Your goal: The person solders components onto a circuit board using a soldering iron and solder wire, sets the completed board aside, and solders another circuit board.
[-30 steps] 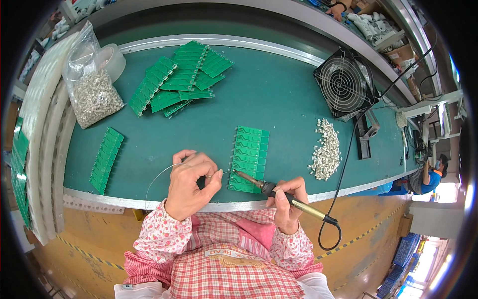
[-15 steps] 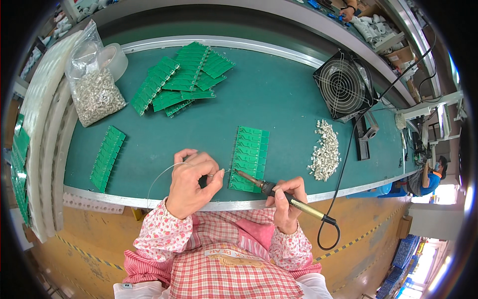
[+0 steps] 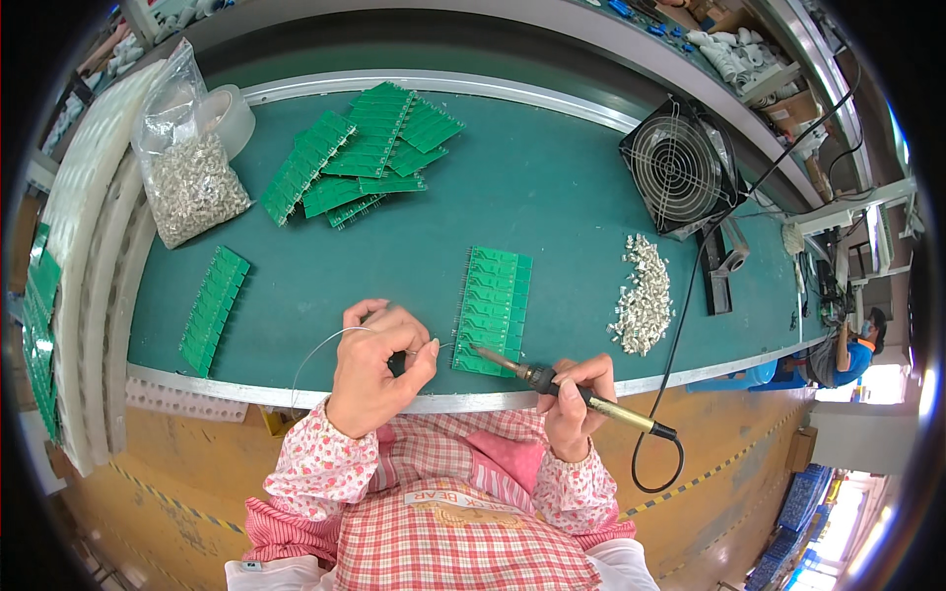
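Observation:
A green circuit board panel (image 3: pixel 496 295) lies flat on the table in front of me, split into several narrow strips. My right hand (image 3: pixel 576 402) is closed round a soldering iron (image 3: pixel 618 414), whose tip rests on or just over the panel's lower left part. Between thumb and forefinger, my left hand (image 3: pixel 382 366) pinches a thin solder wire (image 3: pixel 317 347). The wire's free end points at the panel's left edge near the iron tip; the rest loops back to the left and down. Whether wire and tip touch is too small to tell.
Several green panels (image 3: pixel 370 148) lie piled at the back, one more panel (image 3: pixel 214 310) at left. A bag of small parts (image 3: pixel 192 187) stands beside stacked white trays (image 3: pixel 84 266). Right are loose small metallic parts (image 3: pixel 642 300), a fan (image 3: pixel 680 167) and the iron's black cord (image 3: pixel 680 335).
The iron's tip has moved slightly right and down along the panel, and my right hand has shifted a little right and down with it. My left hand is nearly unmoved.

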Action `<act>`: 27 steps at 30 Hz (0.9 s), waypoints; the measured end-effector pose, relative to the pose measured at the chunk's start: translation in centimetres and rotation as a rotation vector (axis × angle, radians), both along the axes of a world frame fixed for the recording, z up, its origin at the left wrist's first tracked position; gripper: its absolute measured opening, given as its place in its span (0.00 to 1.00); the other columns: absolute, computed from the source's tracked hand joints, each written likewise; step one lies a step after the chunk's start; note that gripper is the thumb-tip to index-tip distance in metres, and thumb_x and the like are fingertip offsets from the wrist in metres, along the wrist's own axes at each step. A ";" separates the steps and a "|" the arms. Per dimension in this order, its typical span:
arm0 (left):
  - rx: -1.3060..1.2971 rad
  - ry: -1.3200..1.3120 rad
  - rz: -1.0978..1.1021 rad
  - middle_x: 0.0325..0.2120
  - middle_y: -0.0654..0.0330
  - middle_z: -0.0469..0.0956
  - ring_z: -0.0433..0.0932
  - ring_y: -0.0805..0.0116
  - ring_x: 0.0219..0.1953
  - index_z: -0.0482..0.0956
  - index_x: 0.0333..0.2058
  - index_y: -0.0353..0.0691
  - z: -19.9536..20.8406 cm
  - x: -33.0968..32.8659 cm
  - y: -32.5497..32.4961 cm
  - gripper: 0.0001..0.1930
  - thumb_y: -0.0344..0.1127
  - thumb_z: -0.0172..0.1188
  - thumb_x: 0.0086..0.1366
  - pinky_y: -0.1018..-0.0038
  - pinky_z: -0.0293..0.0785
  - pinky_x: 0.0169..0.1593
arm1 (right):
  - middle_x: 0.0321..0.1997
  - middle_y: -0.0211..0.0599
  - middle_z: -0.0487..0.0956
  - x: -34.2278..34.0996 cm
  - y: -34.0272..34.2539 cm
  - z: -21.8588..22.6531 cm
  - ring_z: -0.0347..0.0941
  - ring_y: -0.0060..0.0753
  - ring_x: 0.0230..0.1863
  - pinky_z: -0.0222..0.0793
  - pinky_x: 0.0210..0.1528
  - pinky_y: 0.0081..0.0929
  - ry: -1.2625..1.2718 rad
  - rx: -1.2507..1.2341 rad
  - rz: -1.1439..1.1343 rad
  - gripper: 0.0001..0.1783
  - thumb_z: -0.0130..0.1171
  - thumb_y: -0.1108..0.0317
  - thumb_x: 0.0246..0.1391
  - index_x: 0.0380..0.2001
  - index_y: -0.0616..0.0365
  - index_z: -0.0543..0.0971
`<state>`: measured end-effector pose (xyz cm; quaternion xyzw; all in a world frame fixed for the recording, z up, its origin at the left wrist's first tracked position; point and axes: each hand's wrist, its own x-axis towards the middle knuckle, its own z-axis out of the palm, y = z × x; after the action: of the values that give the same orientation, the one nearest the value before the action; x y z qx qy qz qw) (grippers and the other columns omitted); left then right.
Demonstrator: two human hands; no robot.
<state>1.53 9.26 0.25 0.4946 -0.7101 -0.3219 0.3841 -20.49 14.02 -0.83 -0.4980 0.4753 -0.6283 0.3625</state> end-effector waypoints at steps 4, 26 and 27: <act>-0.010 0.005 -0.017 0.21 0.66 0.75 0.75 0.70 0.27 0.69 0.16 0.39 -0.1 0.2 0.0 0.13 0.28 0.63 0.54 0.62 0.59 0.59 | 0.20 0.36 0.73 -1.1 0.3 -0.7 0.67 0.19 0.17 0.62 0.19 0.18 -0.047 -0.034 0.138 0.09 0.55 0.70 0.59 0.33 0.62 0.67; 0.012 -0.041 -0.057 0.20 0.66 0.76 0.73 0.69 0.24 0.71 0.15 0.40 0.3 0.1 0.0 0.12 0.29 0.64 0.53 0.60 0.57 0.60 | 0.15 0.34 0.72 -0.8 0.0 -0.4 0.68 0.19 0.14 0.62 0.16 0.18 0.059 -0.051 0.140 0.07 0.56 0.73 0.58 0.30 0.64 0.68; 0.010 -0.038 -0.059 0.20 0.66 0.76 0.73 0.69 0.24 0.71 0.15 0.40 0.3 0.1 0.0 0.12 0.29 0.64 0.54 0.59 0.57 0.60 | 0.15 0.33 0.72 -0.8 0.0 -0.4 0.68 0.19 0.14 0.62 0.16 0.18 0.066 -0.059 0.143 0.08 0.56 0.73 0.58 0.31 0.64 0.68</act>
<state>1.66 9.27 0.52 0.4815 -0.7300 -0.3272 0.3581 -21.32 13.98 -1.24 -0.5614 0.4315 -0.5977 0.3760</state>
